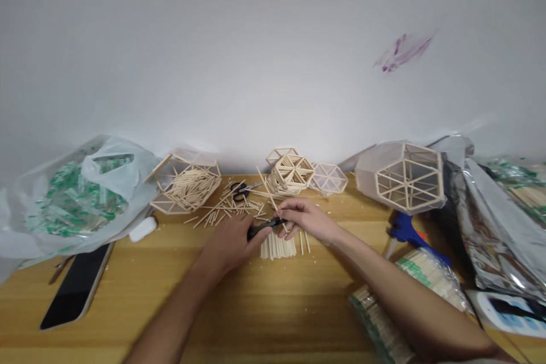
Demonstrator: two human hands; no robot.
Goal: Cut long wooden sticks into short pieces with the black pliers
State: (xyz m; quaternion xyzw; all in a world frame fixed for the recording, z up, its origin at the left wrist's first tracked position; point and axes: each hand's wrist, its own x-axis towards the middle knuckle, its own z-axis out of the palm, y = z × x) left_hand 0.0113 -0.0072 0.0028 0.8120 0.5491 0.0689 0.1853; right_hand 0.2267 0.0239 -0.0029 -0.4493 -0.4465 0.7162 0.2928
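Gripping black cutter (pixel 262 228), left hand (pixel 232 242) curled shut round its handles, mid-table. Right hand (pixel 307 219) pinches thin wooden stick (pixel 273 205) between thumb and fingertips, other fingers loosely bent. Stick slants up-left, lower end at cutter tip. Row of cut sticks (pixel 277 248) lies just below both hands on wooden table (pixel 256 318). Scissors (pixel 242 189) behind hands; hexagonal stick frames (pixel 290 173) near wall. Phone (pixel 77 287) well left.

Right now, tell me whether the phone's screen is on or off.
Off: the phone lies face up on the wooden table, its screen wholly dark, with nothing lit.
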